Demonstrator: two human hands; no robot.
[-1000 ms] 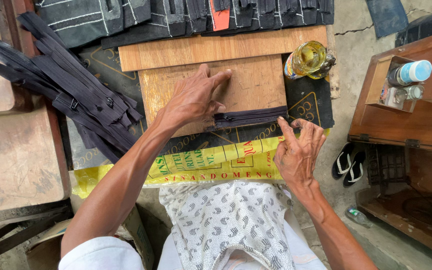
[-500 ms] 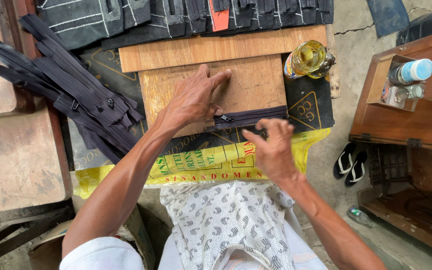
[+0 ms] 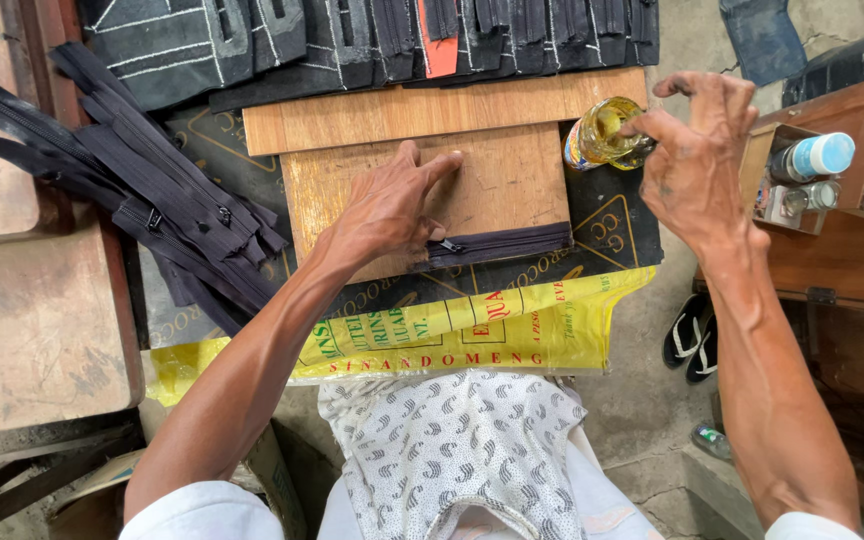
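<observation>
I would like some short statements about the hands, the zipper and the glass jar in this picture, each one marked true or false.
1. The left hand presses on the dark zipper lying on the wooden board. True.
2. The right hand rests flat on the yellow plastic sheet. False: it is raised, its fingers at the glass jar.
3. The glass jar stands at the right edge of the wooden board. True.
4. The pile of dark zippers lies to the right of the board. False: it lies to the left.
5. A pair of sandals lies on the floor at the right. True.
</observation>
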